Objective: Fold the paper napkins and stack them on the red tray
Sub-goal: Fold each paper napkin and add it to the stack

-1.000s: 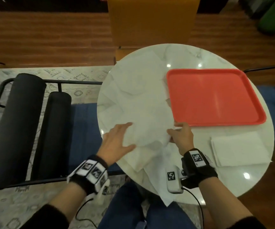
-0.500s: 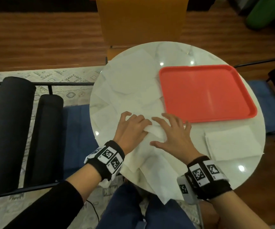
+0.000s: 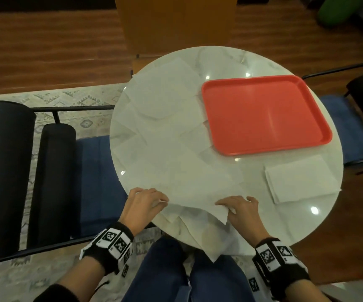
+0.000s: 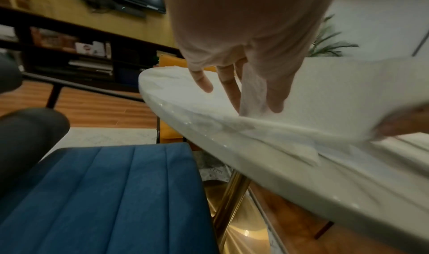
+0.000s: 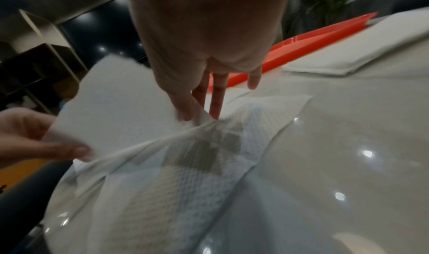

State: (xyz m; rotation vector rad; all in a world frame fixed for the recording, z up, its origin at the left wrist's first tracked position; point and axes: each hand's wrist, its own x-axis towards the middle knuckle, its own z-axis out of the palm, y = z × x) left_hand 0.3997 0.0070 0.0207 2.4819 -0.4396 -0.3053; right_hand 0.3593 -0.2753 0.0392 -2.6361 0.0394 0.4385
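Note:
A white paper napkin [image 3: 198, 184] lies unfolded at the near side of the round table, its near edge raised. My left hand [image 3: 156, 200] pinches its near left corner, and in the left wrist view the fingers [image 4: 276, 100] close on the sheet [image 4: 325, 96]. My right hand [image 3: 226, 205] pinches the near right corner between thumb and fingers [image 5: 216, 107]. Several more unfolded napkins [image 3: 165, 99] overlap across the table's left half. The red tray [image 3: 265, 114] at the back right holds nothing. A folded napkin pile [image 3: 300, 182] lies in front of it.
The marble table [image 3: 320, 216] has a blue padded seat [image 3: 97, 182] on its left and a yellow chair [image 3: 176, 25] behind. More napkins [image 3: 206, 236] hang over the near edge above my lap. A gold table leg [image 4: 232, 199] stands below.
Both hands have drawn back from the middle of the table to its near edge. Each now pinches a near corner of the top napkin, whose edge has lifted.

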